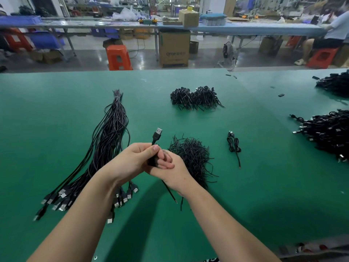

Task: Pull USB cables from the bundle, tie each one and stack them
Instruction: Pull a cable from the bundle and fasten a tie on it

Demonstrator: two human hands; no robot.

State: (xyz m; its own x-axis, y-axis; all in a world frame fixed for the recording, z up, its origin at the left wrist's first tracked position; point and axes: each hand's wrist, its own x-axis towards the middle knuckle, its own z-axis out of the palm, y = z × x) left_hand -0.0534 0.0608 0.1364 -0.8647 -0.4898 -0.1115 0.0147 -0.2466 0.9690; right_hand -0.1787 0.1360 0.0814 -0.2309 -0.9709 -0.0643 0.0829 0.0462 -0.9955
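Note:
Both hands meet over the middle of the green table (56, 114). My left hand (132, 159) grips a coiled black USB cable (156, 138), whose silver plug sticks up past the thumb. My right hand (170, 169) holds the same coil from the right, and the cable's bare tail hangs out below it. A long bundle of straight USB cables (107, 140) lies to the left, with its plugs near my left forearm. Beside my right hand sits a pile of short black ties (192, 157). A single tied cable (234, 145) lies further right.
A heap of tied cables (194, 98) lies at the table's centre back. Larger cable piles (328, 133) cover the right side. Beyond the table's far edge are an orange stool (118, 57), a cardboard box (174, 48), a floor fan and a seated person at the far right.

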